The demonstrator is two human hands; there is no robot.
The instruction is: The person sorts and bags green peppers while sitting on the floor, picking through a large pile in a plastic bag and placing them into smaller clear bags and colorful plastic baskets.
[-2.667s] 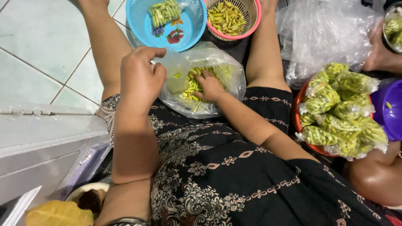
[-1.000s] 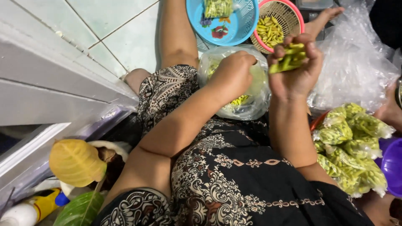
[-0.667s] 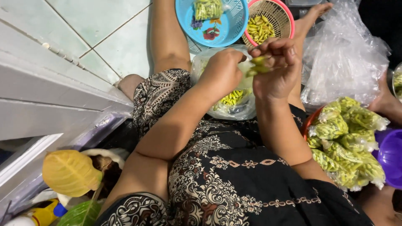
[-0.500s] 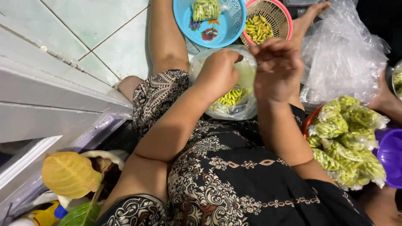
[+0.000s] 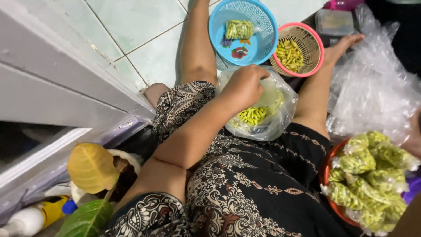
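Observation:
My left hand (image 5: 244,86) is closed on the rim of a clear plastic bag (image 5: 276,123) that rests on my lap between my legs. The bag holds a heap of small green pods (image 5: 253,115). Just beyond the bag on the tiled floor stands a blue basket (image 5: 263,44) with a small packet of green pods (image 5: 239,29) in it. A pink basket (image 5: 316,44) of loose yellow-green pods (image 5: 289,52) sits to its right. My right hand is out of view; only a bit of forearm (image 5: 408,224) shows at the bottom right corner.
A red bowl (image 5: 325,175) heaped with filled packets of pods (image 5: 372,175) sits at my right. Crumpled clear plastic (image 5: 377,83) lies beyond it. Another person's hand (image 5: 414,136) shows at the right edge. A white ledge (image 5: 52,87), yellow leaf (image 5: 90,166) and bottle (image 5: 26,219) are at left.
My right hand, which was raised over the bag with green pods in it, has dropped away to the right and out of view. My left hand still holds the bag's rim.

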